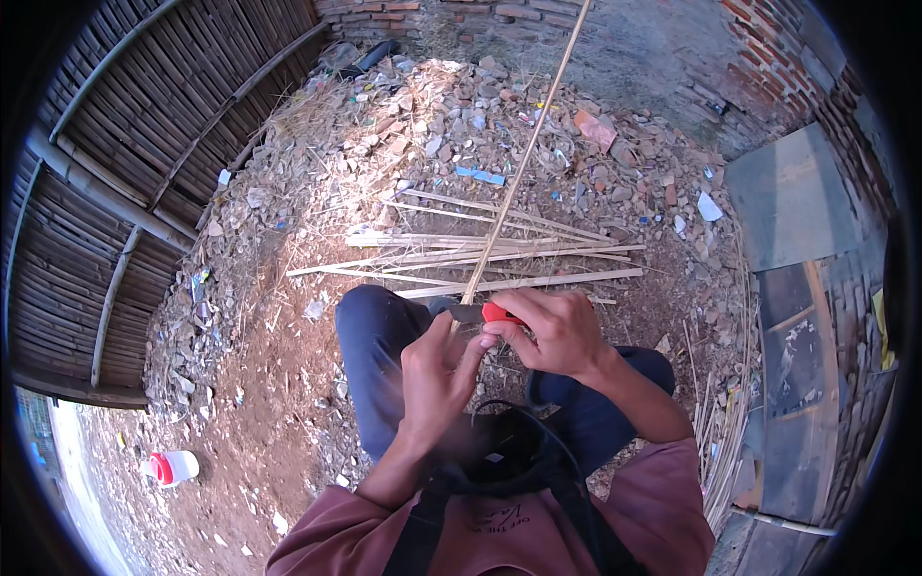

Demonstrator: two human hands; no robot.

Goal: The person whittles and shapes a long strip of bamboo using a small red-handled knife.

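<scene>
The left hand (437,370) is clamped on a long bamboo strip (523,158); the right hand (552,331) grips a red-handled knife (485,312) against it. A white red-capped jar (173,467) lies on the dirt at the left.

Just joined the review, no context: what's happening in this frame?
A seated person is working a long thin bamboo strip with a red-handled knife. The right hand grips the knife; the left hand holds the strip's near end at the blade. More split bamboo strips lie on the dirt ahead, before a rubble heap.
</scene>
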